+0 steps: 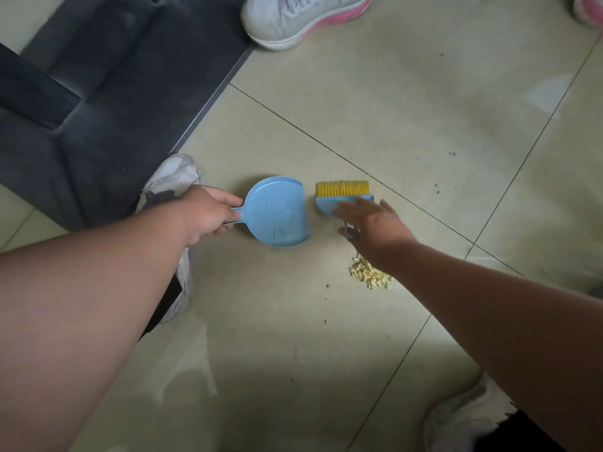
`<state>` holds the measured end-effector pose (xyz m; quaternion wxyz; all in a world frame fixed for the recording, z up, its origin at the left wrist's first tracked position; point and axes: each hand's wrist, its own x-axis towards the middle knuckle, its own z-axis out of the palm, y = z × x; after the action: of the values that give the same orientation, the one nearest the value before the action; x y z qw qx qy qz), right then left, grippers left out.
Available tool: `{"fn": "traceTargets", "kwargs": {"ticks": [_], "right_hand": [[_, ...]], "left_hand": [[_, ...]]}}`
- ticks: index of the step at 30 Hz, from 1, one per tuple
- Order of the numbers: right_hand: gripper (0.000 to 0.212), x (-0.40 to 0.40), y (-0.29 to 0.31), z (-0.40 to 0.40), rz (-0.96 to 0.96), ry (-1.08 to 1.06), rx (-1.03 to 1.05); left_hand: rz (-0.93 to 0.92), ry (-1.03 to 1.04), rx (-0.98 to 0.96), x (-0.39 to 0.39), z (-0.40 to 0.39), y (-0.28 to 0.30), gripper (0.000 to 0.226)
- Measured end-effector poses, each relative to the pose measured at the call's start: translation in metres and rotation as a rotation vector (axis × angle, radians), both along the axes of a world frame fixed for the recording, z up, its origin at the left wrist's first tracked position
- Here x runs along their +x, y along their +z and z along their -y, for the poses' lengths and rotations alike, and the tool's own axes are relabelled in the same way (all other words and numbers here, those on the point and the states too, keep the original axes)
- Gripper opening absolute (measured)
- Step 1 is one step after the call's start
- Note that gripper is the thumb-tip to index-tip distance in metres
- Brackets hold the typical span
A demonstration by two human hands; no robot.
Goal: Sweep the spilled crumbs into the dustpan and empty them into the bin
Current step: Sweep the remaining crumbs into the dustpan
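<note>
Nearest me, one pile of crumbs [370, 275] lies on the tiled floor [326, 337], its right edge hidden under my right forearm. Beyond it, my left hand [208, 214] is clenched around the handle of the single blue dustpan [277, 212] lying flat on the floor, while my right hand [370, 220] hovers with fingers spread over the one blue brush [342, 197] with yellow bristles; I cannot tell whether it touches. Farthest, one white-and-pink shoe [303, 17] is cut off by the frame.

Pale tiled floor [391, 93] with dark grout lines; left of it, dark grey upholstered sofa [98, 93], dimly lit.
</note>
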<state>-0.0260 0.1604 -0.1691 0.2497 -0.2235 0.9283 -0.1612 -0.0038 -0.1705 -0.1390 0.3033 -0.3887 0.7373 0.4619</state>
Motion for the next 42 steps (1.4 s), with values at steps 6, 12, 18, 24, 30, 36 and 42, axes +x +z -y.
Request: {"fn": "traceTargets", "kwargs": {"ticks": [6,12,18,24,30,36,42], "right_hand": [[0.036,0.039,0.007,-0.04,-0.131,0.221,-0.126],[0.072,0.004,0.044,-0.035,-0.202,-0.073,-0.177],[0.064,-0.07,0.03,-0.015,-0.247,-0.277,-0.082],[0.047,-0.033,0.016,0.017,-0.056,-0.022,-0.031],[0.039,0.04,-0.006,-0.037,-0.021,0.358,-0.141],[0.052,0.053,0.015,-0.078,-0.121,0.376,-0.186],[0.033,0.023,0.053,-0.114,-0.105,-0.378,0.024]], "left_hand": [[0.015,-0.075,-0.029,0.006,-0.002,-0.001,0.021],[0.021,-0.205,-0.065,0.008,-0.009,-0.003,0.007],[0.018,-0.298,-0.143,0.01,-0.006,-0.012,0.005],[0.043,-0.59,-0.351,0.006,-0.002,-0.02,0.017],[0.069,-0.671,-0.374,0.008,0.0,-0.026,0.031],[0.057,-0.776,-0.392,0.014,-0.004,-0.028,0.031],[0.042,-0.932,-0.395,0.012,-0.024,-0.018,0.028]]}}
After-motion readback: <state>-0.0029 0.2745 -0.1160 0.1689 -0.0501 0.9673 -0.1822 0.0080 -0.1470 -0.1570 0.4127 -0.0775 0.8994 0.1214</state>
